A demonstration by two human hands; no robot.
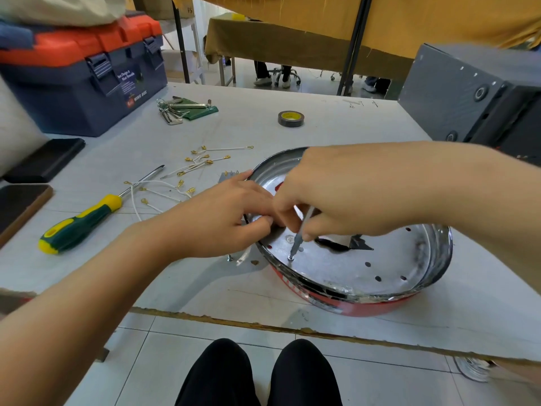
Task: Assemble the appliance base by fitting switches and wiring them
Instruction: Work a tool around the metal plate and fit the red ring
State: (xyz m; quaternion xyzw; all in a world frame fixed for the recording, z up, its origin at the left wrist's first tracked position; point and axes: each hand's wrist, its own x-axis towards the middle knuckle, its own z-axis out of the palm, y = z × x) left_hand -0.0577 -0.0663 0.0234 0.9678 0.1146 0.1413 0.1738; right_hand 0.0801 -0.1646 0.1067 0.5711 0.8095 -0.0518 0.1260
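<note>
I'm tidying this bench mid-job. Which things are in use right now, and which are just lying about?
In use:
round metal appliance base with red rim
thin grey screwdriver in the right hand
small screw
left hand at the rim

Lying about:
green-and-yellow screwdriver
dark tape roll
hex key set
blue-and-orange toolbox

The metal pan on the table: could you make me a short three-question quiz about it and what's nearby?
1. True or false: the roll of tape sits inside the metal pan.
2. Which hand holds the thin tool on a screw?
3. The big screwdriver lies: A) in the toolbox B) on the table C) in a hand

Key: 1 false; 2 right hand; 3 B
</note>
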